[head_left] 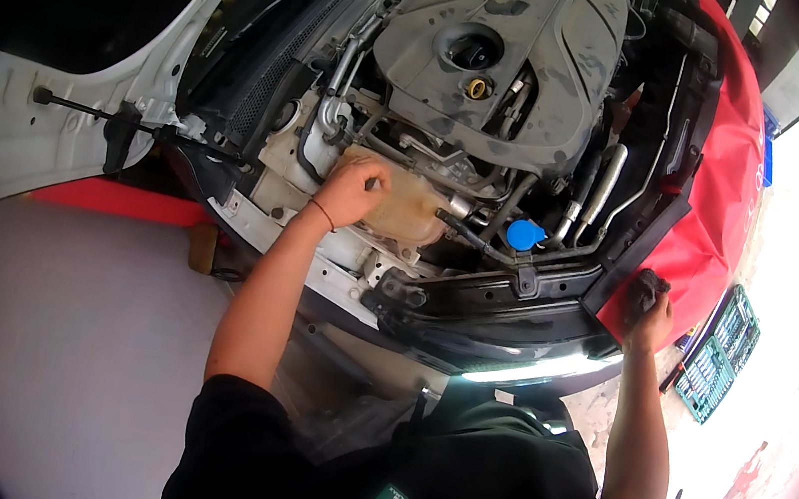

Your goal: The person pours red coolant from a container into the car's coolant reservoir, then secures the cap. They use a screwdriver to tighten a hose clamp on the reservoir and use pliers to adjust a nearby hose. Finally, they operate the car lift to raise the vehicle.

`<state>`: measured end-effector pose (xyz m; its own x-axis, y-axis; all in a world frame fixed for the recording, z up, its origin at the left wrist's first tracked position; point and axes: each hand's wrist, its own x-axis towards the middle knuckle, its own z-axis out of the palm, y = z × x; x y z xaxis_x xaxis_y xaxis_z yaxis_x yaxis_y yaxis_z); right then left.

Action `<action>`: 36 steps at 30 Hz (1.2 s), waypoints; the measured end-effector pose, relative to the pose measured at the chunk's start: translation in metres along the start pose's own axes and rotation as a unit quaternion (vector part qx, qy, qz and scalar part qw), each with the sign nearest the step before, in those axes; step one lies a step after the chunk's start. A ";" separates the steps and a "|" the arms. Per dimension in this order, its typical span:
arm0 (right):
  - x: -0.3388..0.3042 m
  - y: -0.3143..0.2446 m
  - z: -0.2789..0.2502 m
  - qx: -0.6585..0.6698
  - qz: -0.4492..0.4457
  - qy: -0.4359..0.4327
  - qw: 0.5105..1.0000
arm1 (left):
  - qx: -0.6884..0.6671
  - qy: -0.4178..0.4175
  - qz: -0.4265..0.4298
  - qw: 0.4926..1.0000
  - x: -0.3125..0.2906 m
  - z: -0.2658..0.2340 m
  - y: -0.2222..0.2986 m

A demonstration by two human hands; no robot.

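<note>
My left hand (352, 191) reaches into the engine bay over a yellowed translucent coolant tank (404, 212). Its fingers are curled together at the tank's left end, and what they grip, if anything, is hidden. Off to the right, my right hand (650, 328) is closed around a crumpled dark rag (644, 294). That rag is against the red fender cover (710, 230) draped over the car's front edge.
A dusty engine cover (516, 53) has a yellow cap (477, 88) near its round opening. The blue washer cap (525, 235) sits right of the tank. Beyond the bumper, an open green tool case (720, 357) lies on the floor. A white door (53, 118) stands open at left.
</note>
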<state>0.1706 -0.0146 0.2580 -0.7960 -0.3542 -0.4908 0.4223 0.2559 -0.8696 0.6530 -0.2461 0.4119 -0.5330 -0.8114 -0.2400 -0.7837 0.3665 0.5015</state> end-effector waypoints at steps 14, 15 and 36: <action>-0.003 -0.001 0.007 0.006 -0.010 -0.004 1.000 | 0.158 0.167 -0.082 0.970 -0.015 0.008 0.011; -0.004 -0.002 0.007 -0.002 -0.012 0.008 1.000 | 0.156 0.197 -0.147 0.957 -0.011 0.007 0.028; -0.004 -0.003 0.006 -0.019 0.002 -0.047 0.999 | 0.216 -0.029 -0.075 0.973 -0.003 -0.034 -0.017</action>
<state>0.1748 -0.0197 0.2623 -0.7493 -0.4365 -0.4980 0.4070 0.2897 -0.8663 0.6785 -0.2654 0.4326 -0.4100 -0.8476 -0.3367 -0.9080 0.4141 0.0633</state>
